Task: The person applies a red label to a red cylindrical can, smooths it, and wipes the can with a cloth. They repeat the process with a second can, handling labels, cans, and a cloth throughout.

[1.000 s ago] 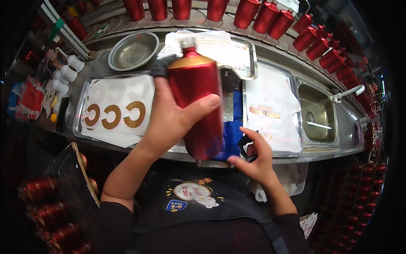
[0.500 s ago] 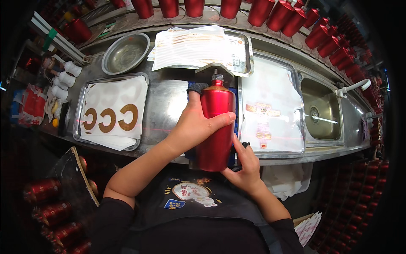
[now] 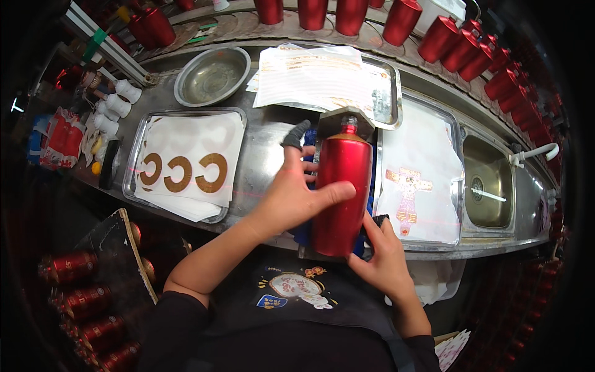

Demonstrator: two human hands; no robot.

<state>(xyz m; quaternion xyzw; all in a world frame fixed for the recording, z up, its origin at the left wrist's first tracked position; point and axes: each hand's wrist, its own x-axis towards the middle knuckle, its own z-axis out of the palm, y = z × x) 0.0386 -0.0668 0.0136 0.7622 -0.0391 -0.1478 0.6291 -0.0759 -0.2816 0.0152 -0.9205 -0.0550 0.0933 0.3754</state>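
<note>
A glossy red bottle with a narrow neck lies in front of me, neck pointing away, over a blue support mostly hidden beneath it. My left hand is at the bottle's left side, thumb laid across its front. Its fingers are spread, and the raised forefinger wears a dark finger cover. My right hand grips the lower right end, thumb by the base; a finger there also has a dark cover. Beyond the neck is a metal angled stop.
Left of the bottle is a tray of sheets with gold C-shaped decals. To the right, another tray holds sheets and a cross-shaped decal. Behind are a metal bowl, stacked paper sheets and a row of red bottles. A sink is far right.
My left hand has loosened from the bottle, its forefinger lifting off and its fingers spreading. My right hand stays at the base. The whole view has shifted, and the back-row bottles have moved.
</note>
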